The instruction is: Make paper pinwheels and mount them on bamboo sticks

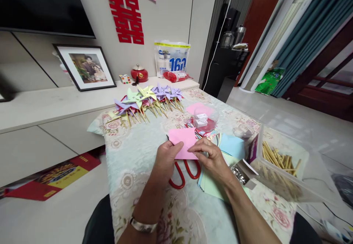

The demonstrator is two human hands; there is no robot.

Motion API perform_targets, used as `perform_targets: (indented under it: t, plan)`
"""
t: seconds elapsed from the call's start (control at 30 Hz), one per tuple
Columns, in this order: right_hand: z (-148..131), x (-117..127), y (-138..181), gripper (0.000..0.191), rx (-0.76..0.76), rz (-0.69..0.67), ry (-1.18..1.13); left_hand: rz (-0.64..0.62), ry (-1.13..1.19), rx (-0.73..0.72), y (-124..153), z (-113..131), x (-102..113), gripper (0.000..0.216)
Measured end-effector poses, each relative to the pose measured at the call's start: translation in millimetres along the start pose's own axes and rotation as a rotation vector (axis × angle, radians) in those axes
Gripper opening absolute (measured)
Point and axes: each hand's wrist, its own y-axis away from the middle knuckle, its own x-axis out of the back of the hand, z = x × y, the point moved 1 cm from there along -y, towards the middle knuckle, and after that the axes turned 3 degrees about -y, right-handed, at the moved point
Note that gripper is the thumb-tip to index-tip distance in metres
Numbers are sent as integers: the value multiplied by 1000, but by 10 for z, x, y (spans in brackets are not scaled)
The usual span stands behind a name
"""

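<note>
My left hand [165, 159] and my right hand [211, 155] both pinch a pink paper square [182, 141] held just above the table. The left hand grips its near-left edge, the right hand its near-right edge. Red-handled scissors [183, 176] lie on the cloth right under the hands, their blades hidden behind the paper. A stack of coloured paper sheets [228, 152] lies to the right of my right hand.
Finished paper pinwheels [146, 102] on sticks lie at the table's far side. A clear box of wooden sticks [278, 163] stands at the right. A small clear container [204, 120] sits on red paper beyond the pink sheet. A low cabinet [41, 104] runs along the left.
</note>
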Motion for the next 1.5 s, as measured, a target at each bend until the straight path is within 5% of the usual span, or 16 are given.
perform_targets:
  t: [0.57, 1.03, 1.5]
  plan:
    - [-68, -3, -23, 13, -101, -91, 22, 65, -208, -61, -35, -75, 3, 27]
    - [16, -94, 5, 13, -305, 74, 47, 19, -203, -38, -47, -131, -38, 24]
    - [50, -147, 17, 13, -299, 170, 183, 9, -171, -18, -18, -97, -61, 32]
